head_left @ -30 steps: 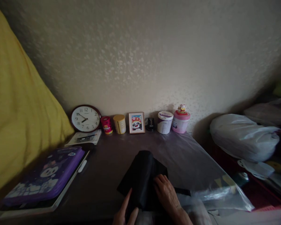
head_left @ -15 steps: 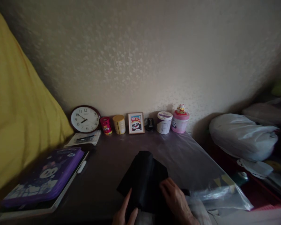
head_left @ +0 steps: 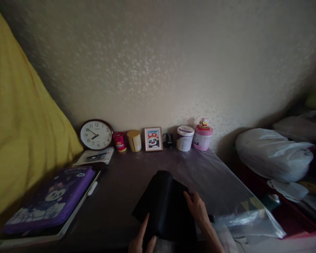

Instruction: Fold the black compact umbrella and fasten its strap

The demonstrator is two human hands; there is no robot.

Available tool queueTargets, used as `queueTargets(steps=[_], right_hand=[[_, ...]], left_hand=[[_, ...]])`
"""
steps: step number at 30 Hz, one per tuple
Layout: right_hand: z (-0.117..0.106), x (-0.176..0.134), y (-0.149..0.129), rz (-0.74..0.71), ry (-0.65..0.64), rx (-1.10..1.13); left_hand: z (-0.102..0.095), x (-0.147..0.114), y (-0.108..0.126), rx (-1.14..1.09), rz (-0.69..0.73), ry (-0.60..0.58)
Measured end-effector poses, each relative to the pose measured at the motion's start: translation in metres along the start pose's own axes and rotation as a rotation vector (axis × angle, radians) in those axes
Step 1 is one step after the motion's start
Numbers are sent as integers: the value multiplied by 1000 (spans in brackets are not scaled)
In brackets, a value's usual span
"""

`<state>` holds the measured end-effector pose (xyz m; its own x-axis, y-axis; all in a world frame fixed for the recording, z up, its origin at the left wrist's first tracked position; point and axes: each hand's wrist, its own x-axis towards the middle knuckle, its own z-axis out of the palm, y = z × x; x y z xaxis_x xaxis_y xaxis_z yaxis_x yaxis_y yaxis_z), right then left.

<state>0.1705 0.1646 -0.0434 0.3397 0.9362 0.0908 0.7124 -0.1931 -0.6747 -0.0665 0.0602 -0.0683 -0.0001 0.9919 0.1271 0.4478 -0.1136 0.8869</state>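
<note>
A black folded fabric piece (head_left: 162,207) lies on the dark table in front of me, a raised rounded fold running down its middle. Its exact kind is hard to make out in the dim light. My right hand (head_left: 198,208) pinches its right edge between thumb and fingers. At the lower left edge, my left hand (head_left: 142,238) touches the fabric with finger and thumb spread apart; the rest of that hand is out of frame. Beside my right wrist, a short black end (head_left: 211,219) sticks out.
Against the wall stand a clock (head_left: 96,135), a red can (head_left: 119,142), a yellow can (head_left: 134,141), a picture frame (head_left: 153,139) and two tubs, one white (head_left: 185,139), one pink (head_left: 203,138). A purple case (head_left: 52,200) lies left; plastic sheeting (head_left: 252,218) covers the table's right edge.
My right hand has moved up along the fabric's right edge, and more of the fabric's lower right part now shows. The left hand stays nearly in place.
</note>
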Motion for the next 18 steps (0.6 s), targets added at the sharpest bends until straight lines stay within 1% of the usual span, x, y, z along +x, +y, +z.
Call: queueTargets(steps=[3, 6, 12, 15, 18], right_hand=[[3, 2, -5, -11, 32, 44], [1, 3, -15, 0, 23, 101], [-6, 6, -44, -65, -19, 242], [-4, 9, -60, -83, -23, 285], [0, 10, -73, -81, -53, 295]], left_hand=[[1, 0, -2, 17, 10, 2], [3, 0, -4, 41, 12, -7], [5, -2, -4, 55, 35, 5], [6, -2, -8, 70, 57, 0], [7, -2, -13, 77, 46, -22]])
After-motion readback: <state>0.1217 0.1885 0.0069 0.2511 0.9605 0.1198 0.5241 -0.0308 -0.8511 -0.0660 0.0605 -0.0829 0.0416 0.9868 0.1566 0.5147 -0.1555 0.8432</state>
